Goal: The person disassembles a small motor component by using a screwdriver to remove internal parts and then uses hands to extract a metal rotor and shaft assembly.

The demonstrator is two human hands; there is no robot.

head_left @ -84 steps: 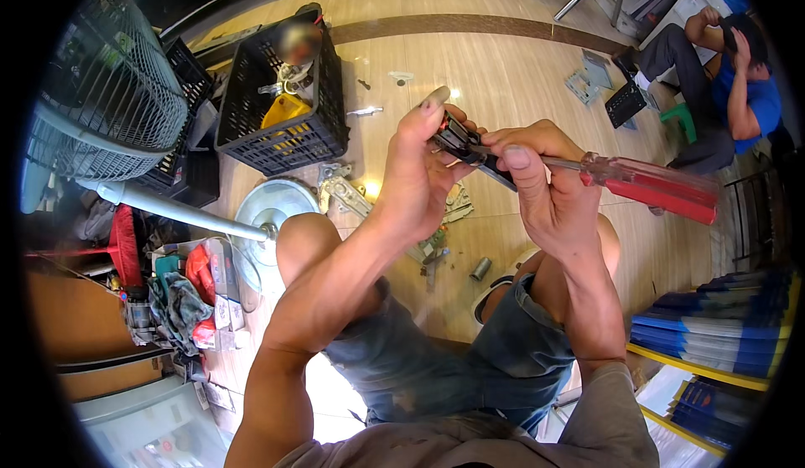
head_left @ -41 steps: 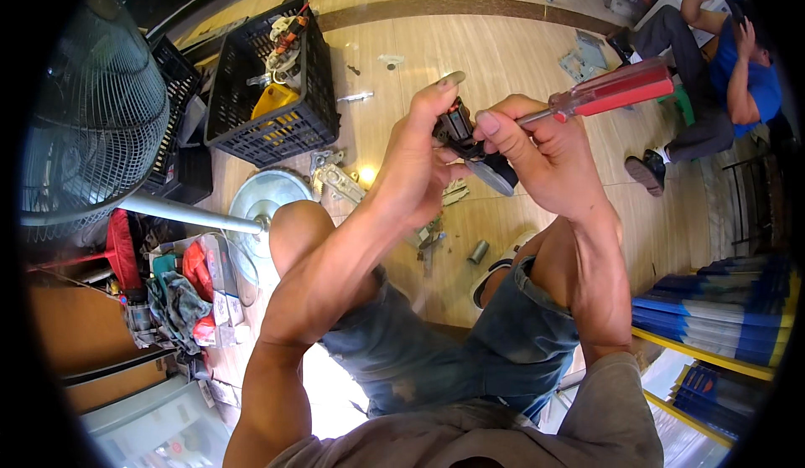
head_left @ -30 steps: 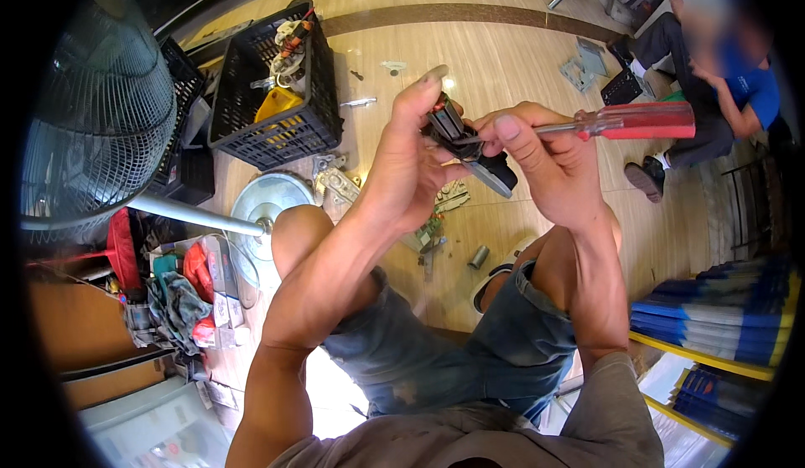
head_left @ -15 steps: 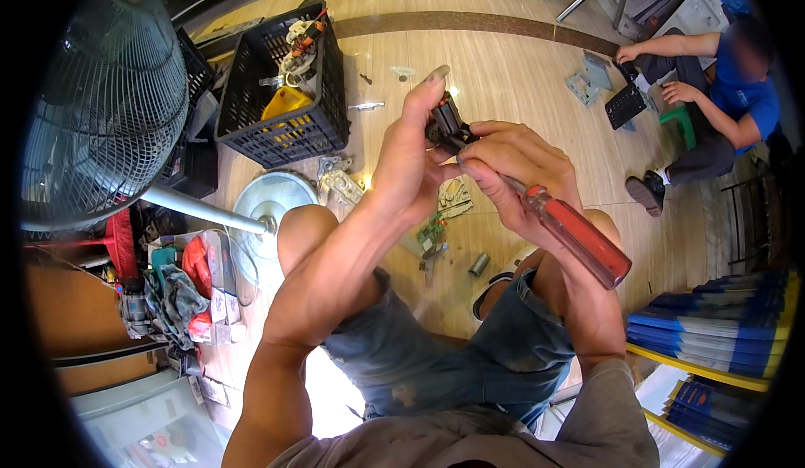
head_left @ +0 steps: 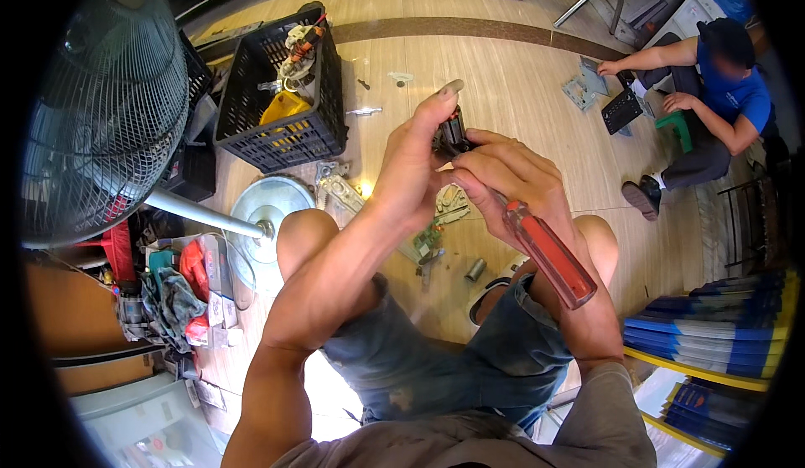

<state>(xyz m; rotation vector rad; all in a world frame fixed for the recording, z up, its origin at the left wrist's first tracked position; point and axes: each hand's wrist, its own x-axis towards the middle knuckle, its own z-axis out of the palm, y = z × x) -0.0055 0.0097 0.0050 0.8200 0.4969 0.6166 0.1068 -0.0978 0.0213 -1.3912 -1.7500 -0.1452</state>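
My left hand (head_left: pixel 409 159) is closed around a small dark cylindrical part (head_left: pixel 454 135), perhaps a motor piece, with its thumb up along one side. My fingers hide much of it. In my right hand (head_left: pixel 518 169) is a screwdriver (head_left: pixel 551 254) with a clear red handle, which points back over my wrist. Its shaft runs between thumb and fingers toward the dark part; the tip is hidden. The fingers of my right hand also rest against that part. Both hands are raised above my knees, close together.
A black plastic crate (head_left: pixel 281 145) with tools stands ahead left, beside a standing fan (head_left: pixel 105 107). On the floor lie a green circuit board (head_left: pixel 428 240), a metal cylinder (head_left: pixel 475 269) and metal castings (head_left: pixel 340 191). A co-worker (head_left: pixel 734 91) in blue sits at right, near blue packages (head_left: pixel 704 334) on a shelf.
The screwdriver handle has swung left and toward me as my right hand turned. Both hands have shifted slightly, still holding the same things. The co-worker's head and arm have moved.
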